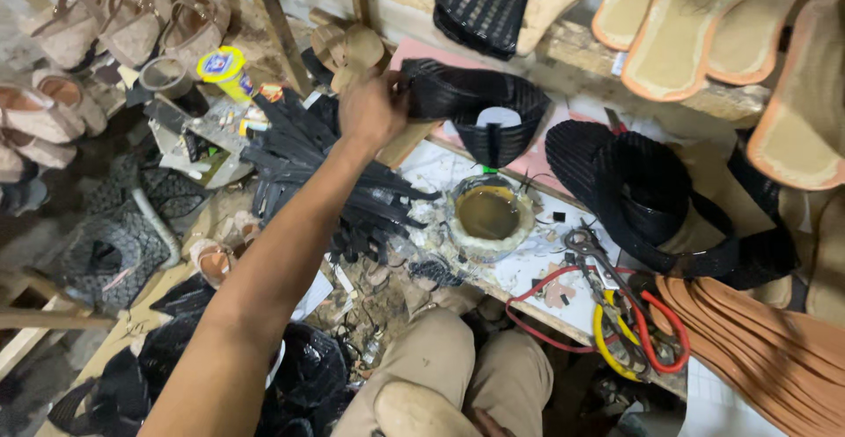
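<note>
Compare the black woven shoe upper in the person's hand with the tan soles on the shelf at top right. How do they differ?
The black shoe upper is dark, woven and curved into an arch; the tan soles are pale, flat and orange-edged. The upper is gripped by a hand, the only one in view; the soles lie untouched, overlapping on the wooden shelf. Both are unfinished shoe parts.

Black woven shoe upper (480,107) at fingertips; brown glue in white-crusted pot (489,214) below; black straps (326,173) under wrist; yellow-capped tin (223,67), red and yellow-handled pliers (638,336), tan insoles (695,23).
</note>
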`<action>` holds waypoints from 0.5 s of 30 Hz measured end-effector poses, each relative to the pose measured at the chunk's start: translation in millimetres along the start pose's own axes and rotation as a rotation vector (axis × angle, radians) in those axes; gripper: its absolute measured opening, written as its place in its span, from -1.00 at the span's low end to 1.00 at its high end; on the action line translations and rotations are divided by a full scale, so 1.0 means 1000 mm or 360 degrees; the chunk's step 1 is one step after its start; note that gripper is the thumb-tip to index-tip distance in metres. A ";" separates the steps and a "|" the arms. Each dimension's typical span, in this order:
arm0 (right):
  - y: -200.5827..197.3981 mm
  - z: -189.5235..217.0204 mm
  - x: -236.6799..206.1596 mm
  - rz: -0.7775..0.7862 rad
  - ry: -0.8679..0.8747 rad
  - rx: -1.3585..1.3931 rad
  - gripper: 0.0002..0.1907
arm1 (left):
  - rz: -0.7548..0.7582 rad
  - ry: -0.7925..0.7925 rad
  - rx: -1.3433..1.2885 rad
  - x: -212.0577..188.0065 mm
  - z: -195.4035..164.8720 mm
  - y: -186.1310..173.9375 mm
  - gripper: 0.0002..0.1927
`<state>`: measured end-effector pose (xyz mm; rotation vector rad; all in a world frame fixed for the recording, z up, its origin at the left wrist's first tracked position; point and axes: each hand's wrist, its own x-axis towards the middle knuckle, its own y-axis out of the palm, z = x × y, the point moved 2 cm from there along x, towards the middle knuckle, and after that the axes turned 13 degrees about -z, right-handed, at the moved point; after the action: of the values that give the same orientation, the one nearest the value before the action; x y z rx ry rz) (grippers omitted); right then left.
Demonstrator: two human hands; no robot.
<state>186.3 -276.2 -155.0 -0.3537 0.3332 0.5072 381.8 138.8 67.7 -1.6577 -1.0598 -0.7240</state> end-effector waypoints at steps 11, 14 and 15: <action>-0.050 0.097 -0.072 -0.0022 -0.0085 0.0314 -0.48 | 0.0676 0.0068 -0.1082 -0.010 -0.188 -0.045 -0.83; -0.130 0.136 -0.104 -0.0697 -0.0387 0.0419 -0.50 | 0.0911 0.0511 -0.1249 -0.031 -0.254 -0.038 -0.72; -0.160 0.150 -0.097 -0.1160 -0.0584 0.0225 -0.55 | 0.0965 0.0573 -0.1283 -0.039 -0.274 -0.033 -0.61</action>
<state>223.6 -385.7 55.4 -0.2158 -0.1251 -0.1713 342.0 -128.1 136.8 -2.2419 0.0571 -1.0451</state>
